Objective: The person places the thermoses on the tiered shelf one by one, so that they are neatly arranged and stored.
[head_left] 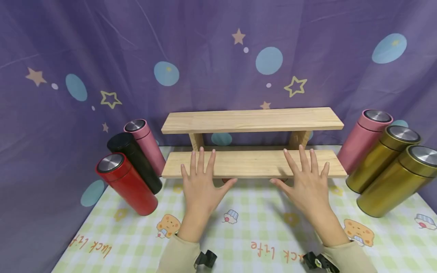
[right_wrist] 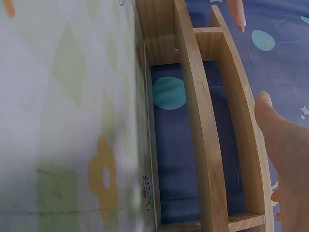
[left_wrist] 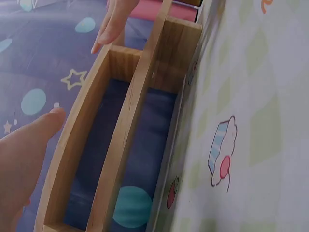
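A two-tier wooden shelf [head_left: 252, 120] stands at the back of the table. In the head view, my left hand [head_left: 201, 189] is spread before the left part of its lower board [head_left: 252, 163], palm down, holding nothing. The right hand [head_left: 308, 185] mirrors it at the right part, fingers straight and spread. Whether either hand touches the board cannot be told. On the left stand a red thermos flask [head_left: 128, 185], a black flask [head_left: 136, 161] and a pink flask [head_left: 146, 144]. To the right are another pink flask [head_left: 363, 140] and two gold flasks [head_left: 382, 161]. Both wrist views show the shelf's wooden frame [left_wrist: 128, 125] from the side.
A green-and-white checked tablecloth [head_left: 246, 227] with cartoon prints covers the table. Behind the shelf hangs a purple curtain [head_left: 211, 41] with stars and blue ovals. Flasks flank the shelf closely on both sides. A black strap [head_left: 206, 259] shows at the left wrist.
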A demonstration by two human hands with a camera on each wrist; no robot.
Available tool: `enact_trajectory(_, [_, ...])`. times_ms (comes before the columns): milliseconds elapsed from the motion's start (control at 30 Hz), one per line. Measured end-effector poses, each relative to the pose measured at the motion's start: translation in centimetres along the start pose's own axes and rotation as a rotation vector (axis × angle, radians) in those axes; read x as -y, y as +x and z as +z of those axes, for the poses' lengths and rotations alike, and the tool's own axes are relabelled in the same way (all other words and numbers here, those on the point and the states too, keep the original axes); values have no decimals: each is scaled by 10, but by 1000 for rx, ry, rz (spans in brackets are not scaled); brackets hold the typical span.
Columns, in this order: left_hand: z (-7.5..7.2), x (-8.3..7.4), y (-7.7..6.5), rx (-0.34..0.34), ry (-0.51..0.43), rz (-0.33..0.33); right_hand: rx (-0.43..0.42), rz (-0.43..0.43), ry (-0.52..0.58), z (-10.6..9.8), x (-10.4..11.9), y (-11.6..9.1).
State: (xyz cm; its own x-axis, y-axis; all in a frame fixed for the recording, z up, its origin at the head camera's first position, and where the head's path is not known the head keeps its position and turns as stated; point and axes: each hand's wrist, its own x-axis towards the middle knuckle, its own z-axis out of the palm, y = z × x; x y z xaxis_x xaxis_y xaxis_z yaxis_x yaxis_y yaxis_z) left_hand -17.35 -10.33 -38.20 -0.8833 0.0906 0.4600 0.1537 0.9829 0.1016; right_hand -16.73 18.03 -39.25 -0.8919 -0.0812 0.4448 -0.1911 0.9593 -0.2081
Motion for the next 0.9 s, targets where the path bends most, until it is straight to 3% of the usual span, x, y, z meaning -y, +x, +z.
enact_trajectory(367, [6, 15, 4, 44, 19, 11, -4, -5, 12, 2, -1, -1])
enact_trajectory(567, [9, 27, 6, -18, 7, 58, 2, -7, 16, 3, 0, 0])
enact_trajectory(900, [11, 43, 10, -36, -41, 37, 7, 0, 16, 4, 0, 1])
